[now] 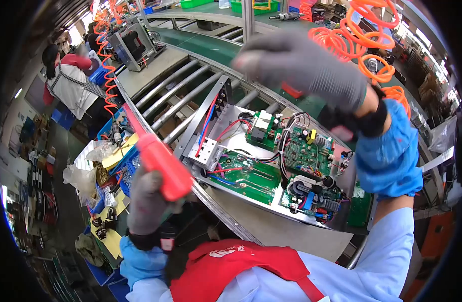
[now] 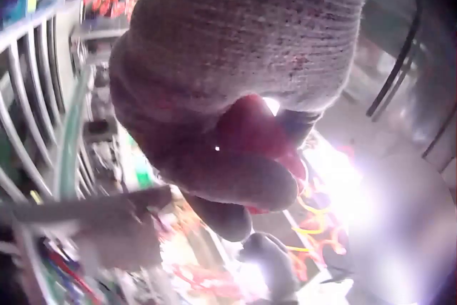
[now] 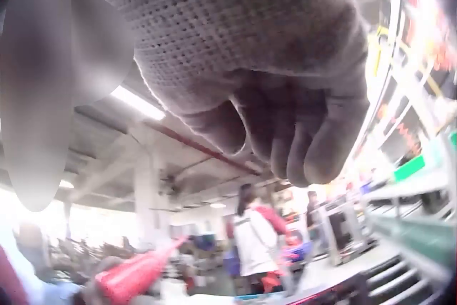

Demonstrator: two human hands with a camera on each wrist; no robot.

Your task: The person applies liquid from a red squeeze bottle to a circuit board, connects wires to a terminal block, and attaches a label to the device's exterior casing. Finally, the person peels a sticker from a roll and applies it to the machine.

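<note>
In the head view, the gloved left hand (image 1: pixel 146 204) grips a red squeeze bottle (image 1: pixel 165 166), its long nozzle pointing up and left. The left wrist view shows gloved fingers (image 2: pixel 228 176) curled round the red bottle (image 2: pixel 253 130). Raised above the far side of an open metal chassis (image 1: pixel 225 194), the gloved right hand (image 1: pixel 306 68) holds nothing. Its fingers (image 3: pixel 285 126) hang loosely bent in the right wrist view, where the bottle (image 3: pixel 136 275) shows low down. Green circuit boards (image 1: pixel 309 151), wires and a white terminal block (image 1: pixel 207 152) fill the chassis.
Metal rollers (image 1: pixel 178 103) run behind the chassis. Orange coiled hoses (image 1: pixel 377 38) hang at the upper right, another (image 1: pixel 109 83) at the left. Blue parts bins (image 1: pixel 130 168) stand left of the bench. A person (image 1: pixel 72 83) is farther back.
</note>
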